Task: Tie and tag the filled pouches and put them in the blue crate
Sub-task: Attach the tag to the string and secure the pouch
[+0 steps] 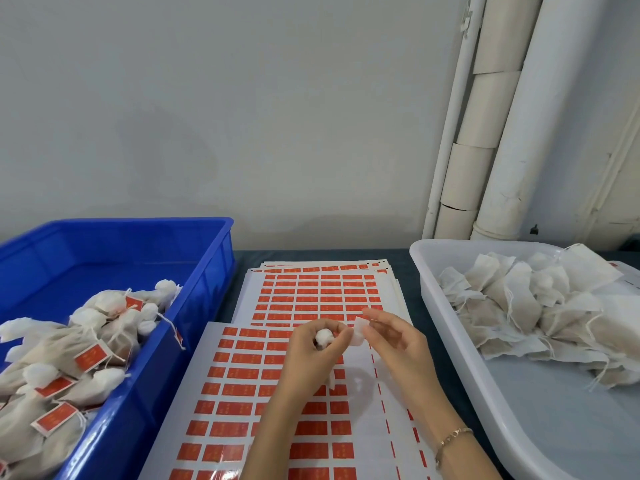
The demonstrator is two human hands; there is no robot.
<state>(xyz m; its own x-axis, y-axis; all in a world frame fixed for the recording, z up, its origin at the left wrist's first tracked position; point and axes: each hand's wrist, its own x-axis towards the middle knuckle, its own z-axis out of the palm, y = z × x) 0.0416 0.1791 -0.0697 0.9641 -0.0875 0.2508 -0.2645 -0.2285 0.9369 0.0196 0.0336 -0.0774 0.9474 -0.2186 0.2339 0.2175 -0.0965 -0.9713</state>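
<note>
My left hand (313, 351) grips a small white pouch (324, 336) by its bunched top, above the near sticker sheet (242, 393). My right hand (394, 336) pinches a white tag (360, 329) right beside the pouch. The pouch's body is mostly hidden under my left hand. The blue crate (207, 258) stands at the left and holds several tied pouches with red tags (90, 355). At the right a white tray (460, 348) holds a heap of untied filled pouches (526, 306).
Sheets of red stickers (318, 292) are stacked in the middle of the dark table between crate and tray. A grey wall and white pipes (498, 133) rise behind the table. A bracelet (450, 441) circles my right wrist.
</note>
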